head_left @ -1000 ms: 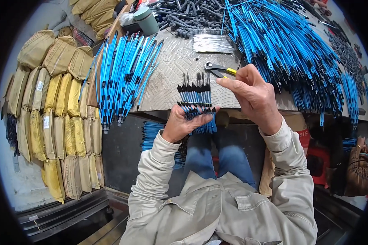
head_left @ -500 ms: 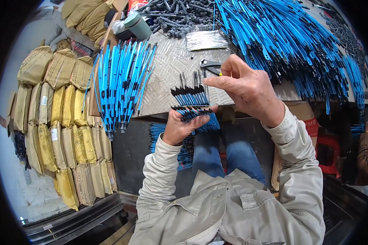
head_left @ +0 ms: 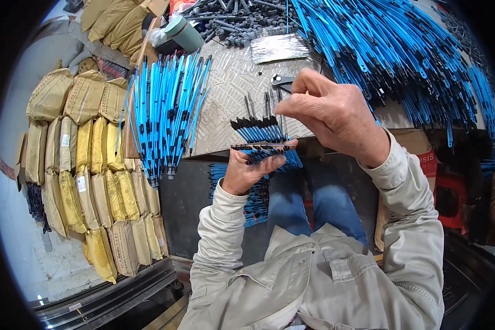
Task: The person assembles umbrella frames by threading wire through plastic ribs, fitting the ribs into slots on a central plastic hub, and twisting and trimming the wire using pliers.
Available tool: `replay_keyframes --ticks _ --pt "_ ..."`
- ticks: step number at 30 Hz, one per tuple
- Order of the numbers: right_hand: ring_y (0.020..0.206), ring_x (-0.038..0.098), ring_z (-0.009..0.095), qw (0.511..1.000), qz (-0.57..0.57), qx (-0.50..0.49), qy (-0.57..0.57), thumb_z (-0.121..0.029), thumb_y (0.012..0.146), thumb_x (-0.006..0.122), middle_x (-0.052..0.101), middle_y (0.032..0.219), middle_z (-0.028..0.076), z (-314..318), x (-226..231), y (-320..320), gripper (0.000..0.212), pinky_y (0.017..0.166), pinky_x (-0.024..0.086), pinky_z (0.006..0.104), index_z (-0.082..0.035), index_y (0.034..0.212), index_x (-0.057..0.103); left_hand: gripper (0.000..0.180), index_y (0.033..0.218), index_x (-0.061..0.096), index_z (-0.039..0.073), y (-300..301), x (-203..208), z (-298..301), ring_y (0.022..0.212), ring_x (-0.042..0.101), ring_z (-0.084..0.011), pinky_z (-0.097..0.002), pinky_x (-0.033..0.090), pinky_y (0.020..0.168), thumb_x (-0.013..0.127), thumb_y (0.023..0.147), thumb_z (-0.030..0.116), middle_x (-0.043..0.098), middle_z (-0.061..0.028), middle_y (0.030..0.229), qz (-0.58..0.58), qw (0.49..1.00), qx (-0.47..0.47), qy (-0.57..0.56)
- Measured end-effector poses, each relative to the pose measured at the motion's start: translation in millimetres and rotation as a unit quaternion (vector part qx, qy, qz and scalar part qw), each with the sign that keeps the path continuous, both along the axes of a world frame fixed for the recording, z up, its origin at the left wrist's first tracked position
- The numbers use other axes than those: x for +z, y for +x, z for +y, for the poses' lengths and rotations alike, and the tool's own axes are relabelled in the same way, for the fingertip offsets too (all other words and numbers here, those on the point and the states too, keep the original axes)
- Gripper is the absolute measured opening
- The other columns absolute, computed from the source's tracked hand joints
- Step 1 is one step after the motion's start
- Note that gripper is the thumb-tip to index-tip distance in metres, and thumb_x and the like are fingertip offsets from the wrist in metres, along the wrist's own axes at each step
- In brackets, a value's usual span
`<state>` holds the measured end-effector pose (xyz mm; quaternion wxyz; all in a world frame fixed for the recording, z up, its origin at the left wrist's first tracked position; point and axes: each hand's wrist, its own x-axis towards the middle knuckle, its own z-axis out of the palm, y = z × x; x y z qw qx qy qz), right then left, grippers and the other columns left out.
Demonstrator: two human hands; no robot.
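Observation:
My left hand [head_left: 246,175] is closed around a row of blue rods [head_left: 264,132] with black ends, held just off the table's front edge. Several thin metal pins stand up out of the far black ends, and a flat strip runs across the near side of the bundle. At the right end of that row, my right hand [head_left: 335,115] is closed in a pinch, its fingertips beside a thin upright pin. Whether they grip that pin is hidden. Pliers [head_left: 282,81] lie on the table, partly behind the right hand.
Blue rods are spread at the table's left edge [head_left: 168,104], and a large heap of them [head_left: 379,44] covers the right. A pile of thin silver wires [head_left: 279,48], dark bolt-like parts [head_left: 242,19] and a green cup [head_left: 184,34] stand farther back. Wrapped packages [head_left: 96,170] are stacked at left.
The view has shifted slightly. My right hand's fingers have curled closer together at the bundle's right end, and the pliers are more covered. The left hand keeps its hold on the rods.

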<state>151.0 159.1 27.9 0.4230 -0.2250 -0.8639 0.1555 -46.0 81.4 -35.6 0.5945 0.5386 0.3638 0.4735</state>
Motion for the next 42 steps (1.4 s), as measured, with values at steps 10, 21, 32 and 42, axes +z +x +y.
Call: replay_keyframes --ticks 10,21,32,42 --pt "0.057 0.054 0.021 0.999 0.014 0.032 -0.038 -0.006 0.073 0.068 0.052 0.069 0.006 3 -4 0 0.012 0.05 0.041 0.029 -0.009 0.083 0.064 0.02 0.1 0.062 -0.006 -2 0 2 0.093 0.061 -0.0171 -0.0252 0.051 0.076 0.064 0.081 0.001 0.063 -0.0194 0.106 0.029 0.999 -0.007 0.022" --pt "0.055 0.053 0.022 0.991 -0.121 0.047 0.038 -0.006 0.072 0.068 0.053 0.07 0.005 12 25 1 0.012 0.048 0.039 0.0308 -0.008 0.082 0.062 0.022 0.1 0.065 -0.005 -6 6 2 0.088 0.061 -0.0119 -0.025 0.049 0.079 0.066 0.08 0.004 0.066 -0.0116 0.102 0.059 0.998 -0.03 0.015" --pt "0.049 0.047 0.016 0.981 -0.105 0.12 -0.109 -0.007 0.072 0.07 0.05 0.059 0.006 14 18 -17 0.018 0.046 0.036 0.0286 -0.004 0.089 0.064 0.022 0.101 0.066 -0.001 -1 -1 1 0.091 0.061 -0.0133 -0.0268 0.049 0.081 0.067 0.08 0.004 0.067 -0.0093 0.099 0.012 1.0 -0.016 0.022" --pt "0.052 0.042 0.011 0.977 0.0 0.146 -0.154 -0.005 0.073 0.069 0.045 0.059 0.003 9 6 -22 0.019 0.047 0.031 0.027 -0.003 0.092 0.066 0.024 0.102 0.065 -0.001 -6 3 -1 0.092 0.061 -0.0141 -0.0286 0.049 0.083 0.069 0.079 0.007 0.066 -0.0093 0.1 0.016 1.0 -0.026 -0.004"
